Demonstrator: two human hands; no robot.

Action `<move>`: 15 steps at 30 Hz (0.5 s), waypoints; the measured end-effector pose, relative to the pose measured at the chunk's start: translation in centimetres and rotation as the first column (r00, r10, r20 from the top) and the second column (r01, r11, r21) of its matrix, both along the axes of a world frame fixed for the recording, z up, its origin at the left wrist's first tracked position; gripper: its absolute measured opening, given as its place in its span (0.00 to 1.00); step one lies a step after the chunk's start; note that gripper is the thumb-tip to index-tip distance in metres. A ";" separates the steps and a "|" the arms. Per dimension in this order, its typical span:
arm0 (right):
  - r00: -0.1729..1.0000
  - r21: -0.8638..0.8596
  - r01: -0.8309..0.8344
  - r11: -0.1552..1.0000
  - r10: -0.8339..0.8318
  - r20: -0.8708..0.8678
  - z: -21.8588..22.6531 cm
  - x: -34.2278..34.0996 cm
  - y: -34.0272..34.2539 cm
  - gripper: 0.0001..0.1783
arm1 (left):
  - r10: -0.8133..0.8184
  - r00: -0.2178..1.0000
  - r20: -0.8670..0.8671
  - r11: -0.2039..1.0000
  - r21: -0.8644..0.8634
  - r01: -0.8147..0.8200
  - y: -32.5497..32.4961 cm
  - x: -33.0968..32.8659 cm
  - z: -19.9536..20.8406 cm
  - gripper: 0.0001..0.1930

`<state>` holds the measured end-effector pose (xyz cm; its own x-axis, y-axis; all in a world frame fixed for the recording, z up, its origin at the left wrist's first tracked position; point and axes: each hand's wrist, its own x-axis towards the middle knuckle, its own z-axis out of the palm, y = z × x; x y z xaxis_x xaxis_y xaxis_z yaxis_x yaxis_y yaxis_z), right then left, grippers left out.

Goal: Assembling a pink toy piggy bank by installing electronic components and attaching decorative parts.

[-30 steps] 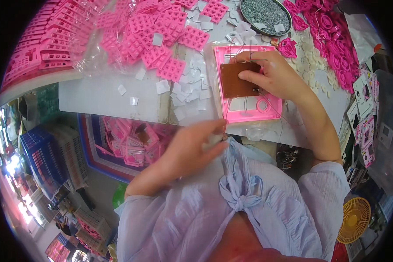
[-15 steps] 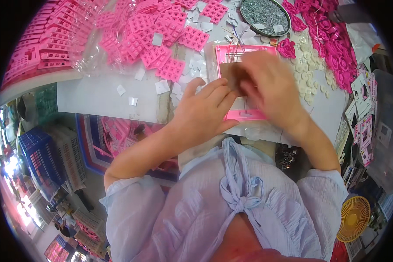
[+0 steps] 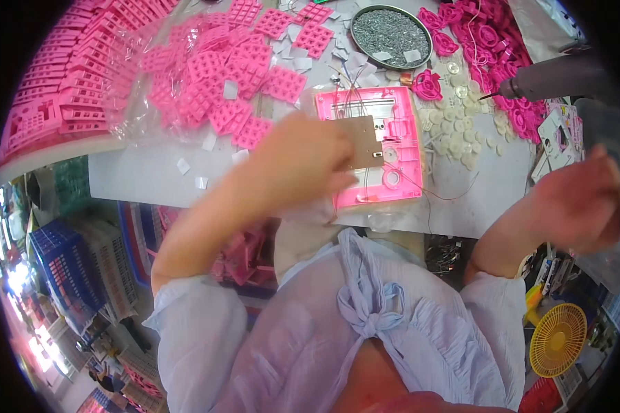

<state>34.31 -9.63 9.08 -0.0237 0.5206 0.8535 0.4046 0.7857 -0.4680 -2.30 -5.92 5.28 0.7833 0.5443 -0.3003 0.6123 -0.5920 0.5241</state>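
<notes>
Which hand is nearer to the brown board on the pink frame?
Left. The left hand touches the brown board; the right hand is far off to its right.

pink grid pieces (image 3: 244,89) heaped on table | round grey-filled tray (image 3: 390,27) | yellow fan (image 3: 558,339)

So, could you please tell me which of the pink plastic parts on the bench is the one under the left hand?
The large pink frame with the brown board on it, under the left hand. The small pink grids lie loose farther left.
</notes>
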 end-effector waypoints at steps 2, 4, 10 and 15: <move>0.915 0.030 -0.029 0.999 0.038 -0.402 0.0 1.2 4.1 0.16 | 0.070 0.976 0.204 0.997 -0.045 -0.062 5.4 1.3 -0.7 0.13; 0.689 -0.215 -0.361 0.907 0.104 -0.717 0.1 0.2 8.0 0.09 | 0.126 0.891 0.437 0.930 0.260 -0.259 11.8 4.2 -3.7 0.13; 0.775 -0.489 -0.613 0.620 0.355 -0.522 -1.7 -1.7 10.3 0.17 | 0.048 0.975 -0.215 0.838 0.541 0.078 17.6 10.0 -6.2 0.11; 0.855 -0.499 -0.451 0.740 0.197 -0.481 -2.6 -5.4 9.4 0.14 | 0.110 0.989 -0.094 0.764 0.645 -0.024 17.9 10.7 -8.2 0.10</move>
<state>28.87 -0.27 6.45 -0.0354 0.9297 0.3666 -0.1291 0.3595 -0.9242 8.41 11.99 -2.89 0.7192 0.6930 0.0500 0.6948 -0.7180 -0.0422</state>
